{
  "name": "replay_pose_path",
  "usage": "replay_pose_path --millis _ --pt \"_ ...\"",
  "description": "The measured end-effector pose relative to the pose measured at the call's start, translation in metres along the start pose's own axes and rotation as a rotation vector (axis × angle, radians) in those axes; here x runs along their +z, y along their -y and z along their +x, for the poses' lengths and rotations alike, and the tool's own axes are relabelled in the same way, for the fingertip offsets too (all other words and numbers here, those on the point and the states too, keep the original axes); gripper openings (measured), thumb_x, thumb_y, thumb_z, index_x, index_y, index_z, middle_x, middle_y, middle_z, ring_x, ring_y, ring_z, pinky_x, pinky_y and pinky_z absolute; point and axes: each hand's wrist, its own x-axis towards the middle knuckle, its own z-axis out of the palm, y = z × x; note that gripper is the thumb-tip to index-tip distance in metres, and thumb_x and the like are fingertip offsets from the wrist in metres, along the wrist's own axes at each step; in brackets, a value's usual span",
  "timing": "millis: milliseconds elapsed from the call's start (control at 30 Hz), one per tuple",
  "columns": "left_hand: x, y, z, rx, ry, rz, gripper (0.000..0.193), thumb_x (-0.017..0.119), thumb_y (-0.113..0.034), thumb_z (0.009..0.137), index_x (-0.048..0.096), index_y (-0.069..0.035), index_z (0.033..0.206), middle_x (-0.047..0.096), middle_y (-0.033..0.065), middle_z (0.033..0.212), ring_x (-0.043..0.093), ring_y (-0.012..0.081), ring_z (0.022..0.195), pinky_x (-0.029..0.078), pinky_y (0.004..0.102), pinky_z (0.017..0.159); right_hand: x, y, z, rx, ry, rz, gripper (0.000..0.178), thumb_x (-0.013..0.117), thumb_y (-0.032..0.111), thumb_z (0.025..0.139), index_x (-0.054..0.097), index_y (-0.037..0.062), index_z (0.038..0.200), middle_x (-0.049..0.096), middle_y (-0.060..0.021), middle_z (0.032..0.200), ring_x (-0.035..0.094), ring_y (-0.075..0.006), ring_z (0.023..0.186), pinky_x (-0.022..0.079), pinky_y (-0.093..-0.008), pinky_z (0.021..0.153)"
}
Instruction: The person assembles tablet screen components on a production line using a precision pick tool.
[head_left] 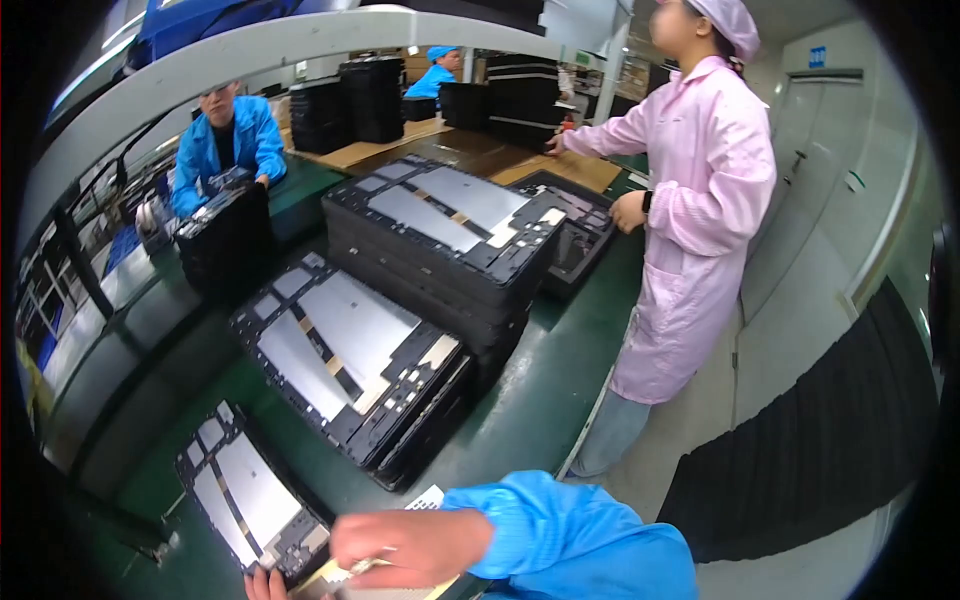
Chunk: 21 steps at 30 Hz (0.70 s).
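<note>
Silver-backed device panel (255, 505) flat on green worktable (530, 400). My right hand (415, 550) curls closed, palm-down, by the panel's near end (anything pinched: too blurred); my left hand (265, 583), fingertips at its near edge, grip can't tell.

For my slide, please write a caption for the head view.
Left hand at a silver-black panel, right hand close by, stacked panels beyond on a green table.
</note>
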Motion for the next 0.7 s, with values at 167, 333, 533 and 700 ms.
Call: replay_pose_path --millis 167,333,533,700 --pt "0.024 0.012 -0.008 -0.156 -0.233 -0.319 0.064 0.069 -0.017 0.077 0.040 0.001 0.131 0.040 0.0229 0.131 0.045 0.0363 0.117 0.039 0.0405 0.099 -0.056 0.035 -0.075 0.032 -0.640 0.024 0.019 0.051 0.005 0.088 0.052 0.0030 0.106 0.058 -0.0121 0.084 0.060 -0.0260 0.072 0.049 -0.0357 0.066" --pt "0.015 -0.003 0.011 -0.328 -0.371 -0.491 0.056 0.066 -0.018 0.079 0.044 0.003 0.127 0.048 0.0209 0.123 0.050 0.0314 0.112 0.042 0.0383 0.096 -0.119 0.028 -0.111 -0.198 -1.460 0.257 0.047 0.042 -0.001 0.083 0.035 0.0014 0.130 0.049 -0.0077 0.071 0.051 -0.0181 0.056 0.045 -0.0320 0.051" --pt "0.002 0.002 0.014 -0.558 -0.177 -0.700 0.060 0.059 -0.011 0.086 0.027 0.002 0.135 0.042 0.0201 0.130 0.046 0.0271 0.117 0.037 0.0355 0.099 -0.202 0.042 -0.142 0.182 -1.626 0.097 0.067 0.041 0.002 0.083 0.019 0.0179 0.144 0.042 -0.0036 0.072 0.041 -0.0119 0.052 0.037 -0.0283 0.047" --pt "0.002 0.004 0.014 -0.639 -0.128 -0.832 0.060 0.053 -0.003 0.089 0.019 0.002 0.139 0.042 0.0198 0.132 0.045 0.0244 0.117 0.036 0.0333 0.100 -0.226 0.058 -0.145 0.374 -1.572 -0.089 0.068 0.046 0.003 0.085 0.016 0.0221 0.143 0.040 -0.0011 0.070 0.039 -0.0088 0.049 0.033 -0.0239 0.042"
